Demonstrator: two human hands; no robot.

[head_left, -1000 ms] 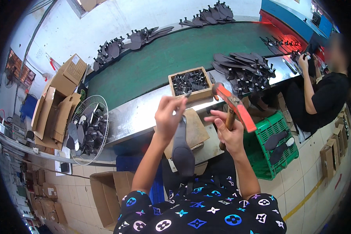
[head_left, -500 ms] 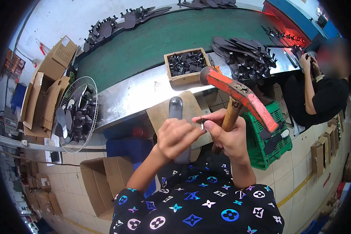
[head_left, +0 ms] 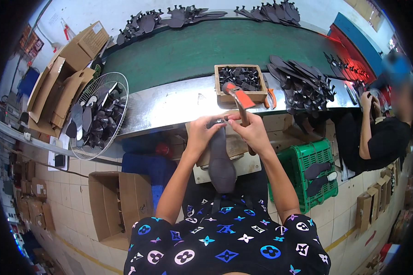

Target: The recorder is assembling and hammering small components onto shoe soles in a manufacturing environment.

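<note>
A dark shoe sole [head_left: 222,167] lies lengthwise in front of me, its broad toe end toward my body. At its far, narrow end my left hand [head_left: 199,134] is closed, fingertips pinching that end. My right hand [head_left: 253,132] is closed round the wooden handle of a hammer [head_left: 241,97], whose worn red head stands up beyond the fingers. Its thumb and forefinger meet the left fingertips at the sole's end. A small shiny piece shows between the fingertips, too small to make out. Beneath the sole is a work stand [head_left: 245,165] with a pale base.
Ahead on the metal ledge stands a wooden box [head_left: 225,97] of small black pieces, with orange-handled pliers [head_left: 271,97] beside it. Soles [head_left: 303,82] pile to the right. A wire basket [head_left: 125,98] is at left, a green crate [head_left: 323,149] at right. A co-worker [head_left: 381,133] sits far right.
Both hands have moved away from my body to the sole's far end. The hammer head has swung leftward and farther off. My view has shifted, showing more of the sole.
</note>
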